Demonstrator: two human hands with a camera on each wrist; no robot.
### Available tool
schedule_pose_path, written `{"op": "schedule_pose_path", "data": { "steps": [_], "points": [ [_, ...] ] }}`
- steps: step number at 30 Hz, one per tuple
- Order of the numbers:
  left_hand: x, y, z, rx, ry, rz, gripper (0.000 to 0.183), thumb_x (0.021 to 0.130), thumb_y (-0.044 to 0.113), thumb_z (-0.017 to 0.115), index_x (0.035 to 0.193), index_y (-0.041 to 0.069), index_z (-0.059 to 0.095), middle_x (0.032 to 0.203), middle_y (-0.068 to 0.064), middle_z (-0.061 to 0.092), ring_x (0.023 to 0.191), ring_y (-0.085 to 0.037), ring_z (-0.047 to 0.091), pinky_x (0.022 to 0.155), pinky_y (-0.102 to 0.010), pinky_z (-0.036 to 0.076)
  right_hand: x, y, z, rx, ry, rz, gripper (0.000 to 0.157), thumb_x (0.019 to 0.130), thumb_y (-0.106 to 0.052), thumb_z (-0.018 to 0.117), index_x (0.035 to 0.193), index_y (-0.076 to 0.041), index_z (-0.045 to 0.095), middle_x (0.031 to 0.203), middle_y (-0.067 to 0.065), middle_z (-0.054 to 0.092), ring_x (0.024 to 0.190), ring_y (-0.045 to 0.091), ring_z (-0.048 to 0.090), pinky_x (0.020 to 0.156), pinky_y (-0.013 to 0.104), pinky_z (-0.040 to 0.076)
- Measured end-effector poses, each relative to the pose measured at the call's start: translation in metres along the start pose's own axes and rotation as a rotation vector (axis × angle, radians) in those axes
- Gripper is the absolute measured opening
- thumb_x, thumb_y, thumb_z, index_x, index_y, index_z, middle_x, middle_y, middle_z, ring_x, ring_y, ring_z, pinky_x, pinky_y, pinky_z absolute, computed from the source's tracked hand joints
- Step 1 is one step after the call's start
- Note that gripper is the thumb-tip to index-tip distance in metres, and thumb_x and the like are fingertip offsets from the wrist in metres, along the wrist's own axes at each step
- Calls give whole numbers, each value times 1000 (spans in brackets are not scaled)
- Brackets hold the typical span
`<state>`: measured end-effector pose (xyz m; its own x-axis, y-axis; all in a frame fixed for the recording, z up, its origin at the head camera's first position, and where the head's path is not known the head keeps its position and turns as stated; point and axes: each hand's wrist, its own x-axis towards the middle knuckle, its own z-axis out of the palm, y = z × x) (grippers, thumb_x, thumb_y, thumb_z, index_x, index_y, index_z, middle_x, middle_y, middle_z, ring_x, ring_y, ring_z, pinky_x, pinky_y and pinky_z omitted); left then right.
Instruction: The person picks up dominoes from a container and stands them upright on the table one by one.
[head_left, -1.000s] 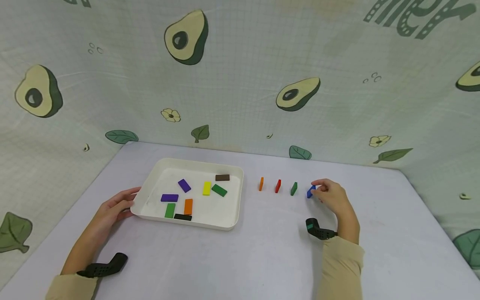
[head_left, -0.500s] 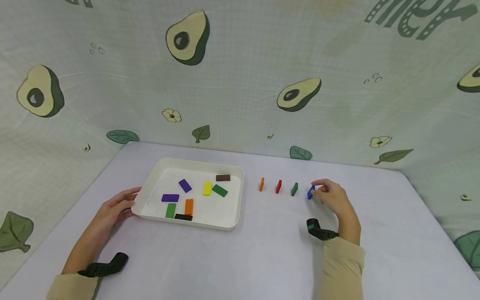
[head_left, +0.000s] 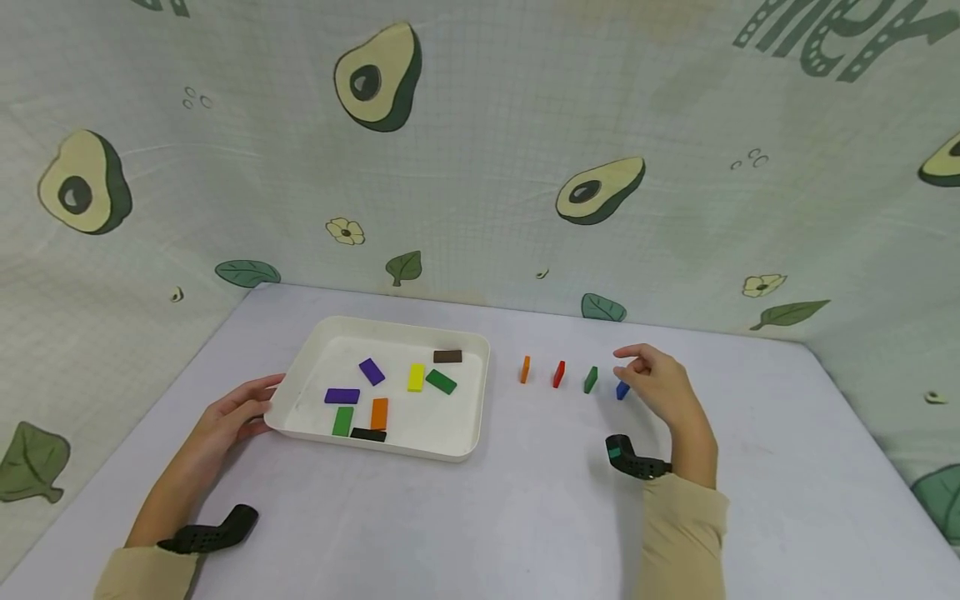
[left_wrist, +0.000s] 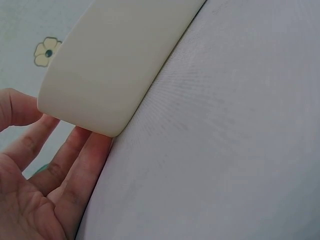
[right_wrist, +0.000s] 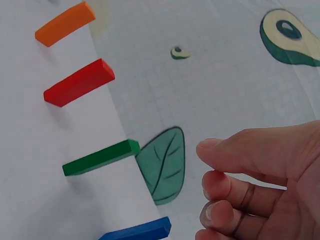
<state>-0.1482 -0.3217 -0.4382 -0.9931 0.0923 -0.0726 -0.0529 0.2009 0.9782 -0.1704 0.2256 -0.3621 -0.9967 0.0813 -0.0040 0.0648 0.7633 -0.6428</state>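
Note:
My right hand (head_left: 657, 383) hovers just above and beside a small blue domino block (head_left: 622, 391), thumb and fingertips apart with nothing between them. In the right wrist view the blue domino shows at the bottom edge, apart from the fingers. It stands on edge at the right end of a spaced row with a green domino (head_left: 591, 380), a red domino (head_left: 558, 374) and an orange domino (head_left: 525, 369). At the left, my left hand (head_left: 231, 417) touches the near-left corner of a white tray (head_left: 442, 429), fingers extended against its outer wall and thumb by the rim.
Flat inside the tray lie several more dominoes, among them a yellow one (head_left: 416, 377), a brown one (head_left: 447, 356) and an orange one (head_left: 379, 413). A white cloth (head_left: 525, 517) covers the table. Behind it hangs an avocado-print curtain (head_left: 480, 150).
My right hand has let go of the blue domino and lifted slightly, its thumb and fingers parting. The domino remains standing in the row. The left hand stays at the tray.

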Motion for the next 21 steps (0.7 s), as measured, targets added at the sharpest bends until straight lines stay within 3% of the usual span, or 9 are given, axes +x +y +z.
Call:
{"op": "schedule_pose_path", "data": {
  "steps": [7,21],
  "points": [
    [0,0,0,5,-4,8,46,96,28,51,138,10,43,113,28,55,92,3,60,75,-15,51,-2,-21,6,45,13,-101,29,92,-15,54,117,-1,57,84,11,55,71,22,52,57,25,42],
    [0,-1,1,9,-3,11,45,96,28,50,138,11,44,114,28,54,93,4,59,75,-15,51,-5,-55,25,136,-32,-204,20,90,-10,54,109,-5,60,87,15,61,70,20,57,62,27,47]
  ]
}}
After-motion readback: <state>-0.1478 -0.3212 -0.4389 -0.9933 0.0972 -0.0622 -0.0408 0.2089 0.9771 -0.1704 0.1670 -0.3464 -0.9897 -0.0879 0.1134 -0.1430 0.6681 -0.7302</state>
